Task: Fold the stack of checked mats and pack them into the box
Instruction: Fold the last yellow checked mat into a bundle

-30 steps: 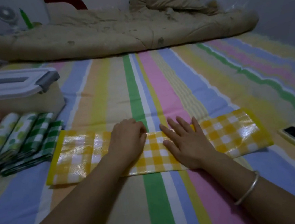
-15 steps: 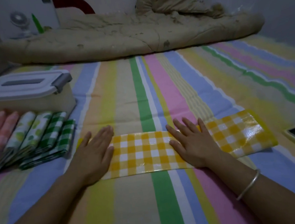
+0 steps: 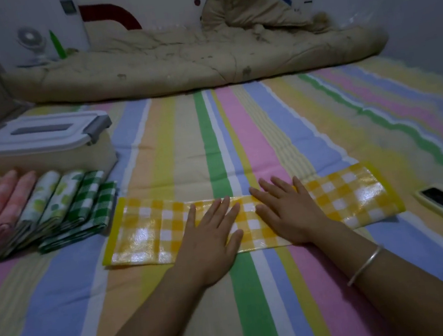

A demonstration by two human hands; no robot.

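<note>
A yellow and white checked mat, folded into a long strip, lies across the striped bed sheet in front of me. My left hand presses flat on its middle with fingers straight. My right hand lies flat beside it, fingers spread, a silver bangle on the wrist. To the left, a row of folded mats in orange, pink, leaf print and green check leans in a line. Behind them stands the box, cream with a white lid and grey latch, lid on.
A phone lies on the sheet to the right of the mat. A rumpled beige quilt runs along the back wall, with a small fan at the far left. The striped sheet stretches between.
My left hand slid out to the mat's left end and has come back to the middle, flat beside the right hand. The right hand stayed in place.
</note>
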